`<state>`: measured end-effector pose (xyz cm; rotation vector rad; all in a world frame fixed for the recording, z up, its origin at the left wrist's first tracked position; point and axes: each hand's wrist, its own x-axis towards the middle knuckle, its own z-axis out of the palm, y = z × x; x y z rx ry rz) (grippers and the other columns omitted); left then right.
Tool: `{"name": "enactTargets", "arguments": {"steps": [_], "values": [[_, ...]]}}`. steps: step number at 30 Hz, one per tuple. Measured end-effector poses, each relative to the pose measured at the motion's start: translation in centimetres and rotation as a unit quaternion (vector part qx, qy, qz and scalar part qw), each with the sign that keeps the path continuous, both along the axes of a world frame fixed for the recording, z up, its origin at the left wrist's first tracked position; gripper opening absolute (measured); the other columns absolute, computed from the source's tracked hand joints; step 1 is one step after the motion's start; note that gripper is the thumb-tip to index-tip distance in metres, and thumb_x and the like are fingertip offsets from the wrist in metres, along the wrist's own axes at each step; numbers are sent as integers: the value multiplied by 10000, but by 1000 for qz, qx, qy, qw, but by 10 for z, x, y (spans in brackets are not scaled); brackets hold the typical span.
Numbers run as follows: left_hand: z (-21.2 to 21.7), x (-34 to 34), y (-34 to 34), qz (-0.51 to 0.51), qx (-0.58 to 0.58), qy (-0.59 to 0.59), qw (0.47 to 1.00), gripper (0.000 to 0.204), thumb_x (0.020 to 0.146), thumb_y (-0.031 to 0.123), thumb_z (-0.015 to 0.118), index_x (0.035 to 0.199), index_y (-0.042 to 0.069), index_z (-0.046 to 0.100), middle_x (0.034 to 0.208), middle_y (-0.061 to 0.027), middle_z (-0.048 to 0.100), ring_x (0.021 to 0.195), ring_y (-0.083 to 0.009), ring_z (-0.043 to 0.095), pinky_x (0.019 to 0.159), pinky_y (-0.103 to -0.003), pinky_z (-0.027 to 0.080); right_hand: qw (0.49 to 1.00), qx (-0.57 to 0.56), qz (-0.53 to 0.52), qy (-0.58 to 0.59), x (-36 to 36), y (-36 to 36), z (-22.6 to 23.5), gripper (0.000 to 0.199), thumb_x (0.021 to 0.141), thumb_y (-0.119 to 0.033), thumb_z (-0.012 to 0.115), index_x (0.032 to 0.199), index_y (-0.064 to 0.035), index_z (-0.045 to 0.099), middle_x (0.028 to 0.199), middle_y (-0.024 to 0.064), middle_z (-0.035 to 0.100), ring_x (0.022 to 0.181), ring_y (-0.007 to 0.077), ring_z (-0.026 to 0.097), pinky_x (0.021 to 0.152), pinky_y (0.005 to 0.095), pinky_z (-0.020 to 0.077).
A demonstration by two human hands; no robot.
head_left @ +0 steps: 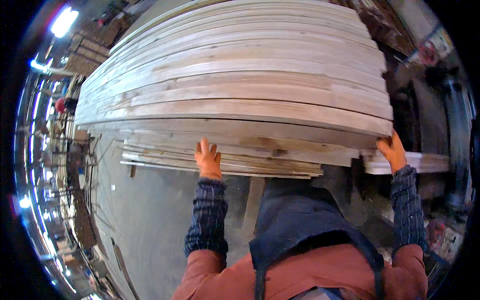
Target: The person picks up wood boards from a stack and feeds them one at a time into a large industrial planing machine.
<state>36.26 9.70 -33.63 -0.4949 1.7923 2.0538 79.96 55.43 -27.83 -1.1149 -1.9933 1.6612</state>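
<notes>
A wide layer of pale wooden boards lies side by side in front of me, on top of a stack. The nearest board runs along the layer's front edge. Below it, more boards show at the stack's side, one with a dark knot. My left hand is by this side face, fingers spread and holding nothing. At the right end, my right hand grips the corner of the nearest board, its thumb toward the front face. Some of its fingers are hidden behind the board's end.
Thin boards lie low along the stack's near side. Another pale wood pile sits beyond its right end, by dark machinery. Grey concrete floor stretches to the left, toward racks of timber and bright lights.
</notes>
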Motion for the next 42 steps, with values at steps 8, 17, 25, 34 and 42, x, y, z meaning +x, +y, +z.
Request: {"name": "enactTargets", "arguments": {"steps": [8,17,25,34,42], "values": [[3,-149,-30,66,106,-107,986,901,845,804,628,1549,288,407,1565,0,440,1406,-239,445,1108,-486,345,895,299,111,-312,17,43,-63,528,831,-14,655,1355,-75,640,1280,218,675,1220,378,618,1043,409,507],[-1,-165,-45,72,176,-174,966,595,910,569,737,1363,223,567,1308,-45,625,1244,-259,569,1047,-459,470,994,-44,-71,-72,58,38,-131,410,1074,-184,430,1435,-95,604,1483,100,580,1331,246,547,1057,364,482],[-15,-154,-82,30,434,-149,888,342,903,387,727,1146,151,677,1124,-22,706,1076,-294,658,981,-498,538,881,211,79,-417,-48,-67,3,562,905,-310,691,1352,23,619,1367,239,646,1253,390,615,1079,448,473],[0,4,-46,-246,434,-124,858,435,921,348,668,1293,125,632,1312,-44,652,1237,-263,594,1121,-468,441,813,-28,568,-125,-423,-270,37,1043,845,-606,750,1571,34,362,1597,236,422,1462,339,431,1213,418,339],[-34,78,-54,-133,443,-224,858,610,957,435,584,1455,89,522,1479,-91,549,1327,-274,520,1146,-475,396,783,-129,603,-78,-442,-313,-9,1037,681,-538,866,1504,-31,491,1372,212,651,1221,308,637,1036,404,511]]}}
